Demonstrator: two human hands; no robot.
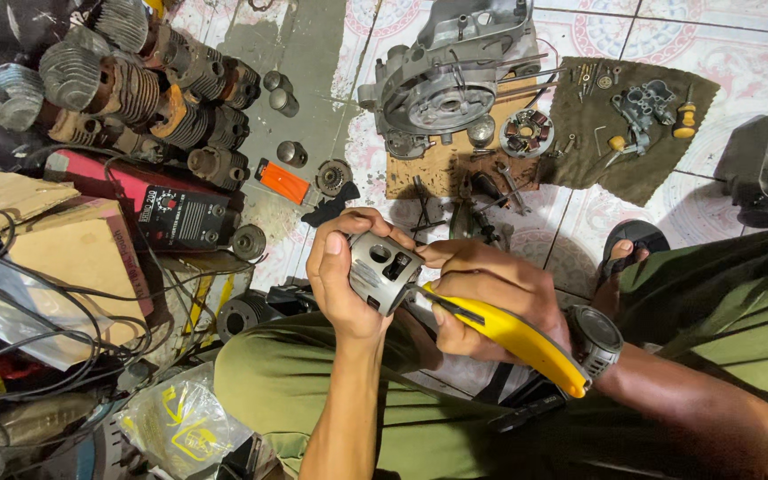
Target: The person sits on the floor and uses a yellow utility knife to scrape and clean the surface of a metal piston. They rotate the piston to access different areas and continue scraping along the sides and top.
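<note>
Left hand (pixel 341 283) wraps the grey piston (pixel 384 271), steadying it over the lap; right hand (pixel 482 298), fist closed, grips the yellow-handled tool (pixel 517 342), tip against the piston's skirt.

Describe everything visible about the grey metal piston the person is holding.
The piston is a short cylinder of dull grey metal, seemingly cast, with a round hole and a squarish cut-out in its side wall. It is held tilted above the person's lap. The left hand wraps around its far side, thumb along the edge. The right hand presses the dark tip of a yellow-handled tool against its lower edge.
</note>
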